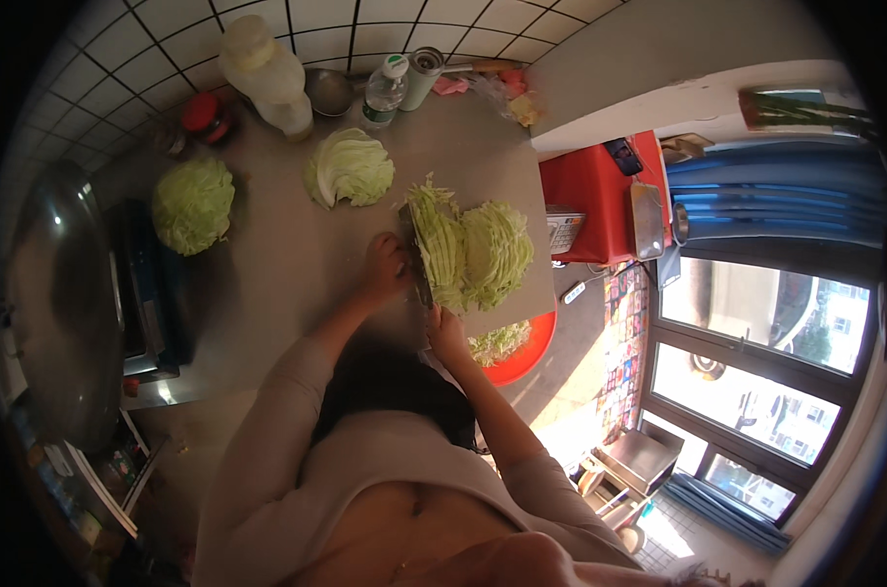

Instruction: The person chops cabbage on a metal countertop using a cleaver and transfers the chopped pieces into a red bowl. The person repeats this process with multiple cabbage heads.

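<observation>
My right hand grips the handle end of a broad-bladed kitchen knife. The blade stands on edge along the left side of a pile of sliced cabbage. Just left of the blade is my left hand, its fingers curled; whether they touch the steel cannot be made out. Against the pile's right side rests a larger cut piece of cabbage with sliced layers. A cut cabbage wedge lies farther back, and another cabbage sits to the left. Shredded cabbage fills part of a red basin below the counter edge.
Along the tiled wall stand a red-lidded jar, a large plastic jug, a metal ladle, a water bottle and a tumbler. A big wok lid is at left. A red-covered table stands right.
</observation>
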Available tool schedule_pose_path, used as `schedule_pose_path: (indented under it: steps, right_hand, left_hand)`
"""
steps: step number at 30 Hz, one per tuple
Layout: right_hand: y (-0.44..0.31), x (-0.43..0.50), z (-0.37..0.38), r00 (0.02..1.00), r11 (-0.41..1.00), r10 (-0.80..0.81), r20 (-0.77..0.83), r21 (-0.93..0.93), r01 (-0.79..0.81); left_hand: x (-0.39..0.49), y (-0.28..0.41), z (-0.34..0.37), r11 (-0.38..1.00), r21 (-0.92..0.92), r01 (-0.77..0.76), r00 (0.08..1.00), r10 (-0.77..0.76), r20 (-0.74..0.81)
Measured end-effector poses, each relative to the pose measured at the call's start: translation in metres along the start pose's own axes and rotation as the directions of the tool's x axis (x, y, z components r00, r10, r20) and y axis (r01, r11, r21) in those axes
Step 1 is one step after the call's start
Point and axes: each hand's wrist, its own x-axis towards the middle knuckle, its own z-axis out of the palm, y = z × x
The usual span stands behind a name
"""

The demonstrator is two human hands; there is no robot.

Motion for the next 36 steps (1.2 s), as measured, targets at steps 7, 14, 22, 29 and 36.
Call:
schedule_pose_path:
  steps: [7,14,22,29,36]
  right_hand:
    - [0.006,0.018,0.014,0.991,0.997,-0.075,-0.109,0.009,0.077]
    - [0.014,0.004,0.002,1.0,0.955,0.023,0.007,0.296,-0.024]
    - [-0.002,-0.026,-0.043,0.994,0.737,0.088,0.057,0.668,-0.104]
    - [0.043,-0.049,-0.089,0.97,0.592,0.201,-0.137,0.806,-0.009]
    - [0.106,-0.032,-0.136,0.892,0.404,0.45,-0.035,0.899,-0.168]
  left_hand:
    - [0.007,0.008,-0.009,0.992,0.103,-0.072,0.996,0.066,0.065]
    - [0.001,0.013,-0.011,0.998,0.053,0.039,0.998,-0.041,0.05]
    - [-0.006,0.001,-0.005,0.974,0.03,0.223,0.963,-0.216,-0.163]
    - [-0.029,0.046,0.002,0.756,-0.092,0.648,0.754,-0.654,-0.059]
    - [-0.018,0.034,0.023,0.784,0.097,0.613,0.784,-0.619,0.047]
